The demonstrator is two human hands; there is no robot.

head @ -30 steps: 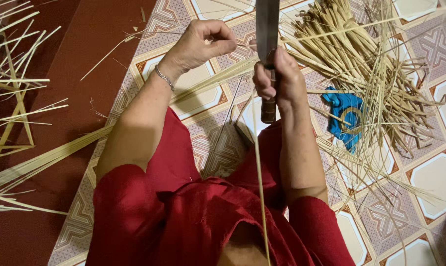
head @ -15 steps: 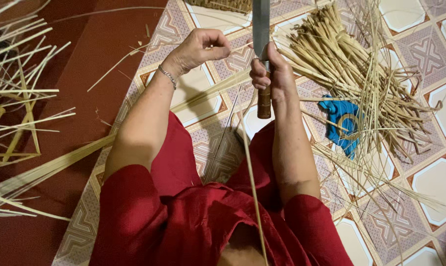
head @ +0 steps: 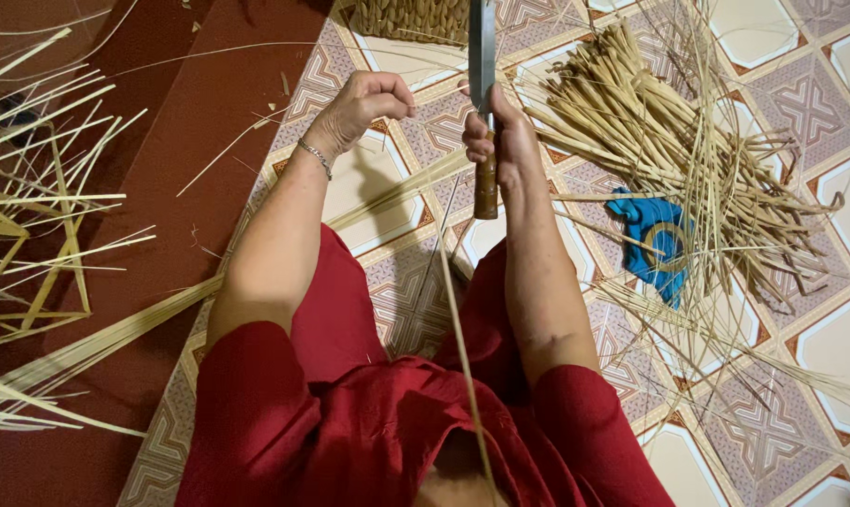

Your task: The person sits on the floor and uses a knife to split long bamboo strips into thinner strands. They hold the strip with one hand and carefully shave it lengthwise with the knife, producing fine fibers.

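Over the patterned tile floor [head: 781,56], I see my right hand [head: 495,141] with fingers closed around the wooden handle of a long knife [head: 482,56], blade pointing away. My left hand [head: 364,108] is curled shut, pinching a thin bamboo strip [head: 458,319] that runs back toward my lap. A pile of bamboo splints [head: 650,141] lies right, over a blue cloth [head: 645,225].

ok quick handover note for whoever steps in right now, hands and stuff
Right hand: closed round the wooden handle of a long knife, blade pointing away from the body.
Left hand: closed on a thin strip that runs back towards the lap.
Bundle of cut strips lies to the right on the tiled floor, over a blue cloth.
More long strips lie left.
How many strips are done, I cannot tell.
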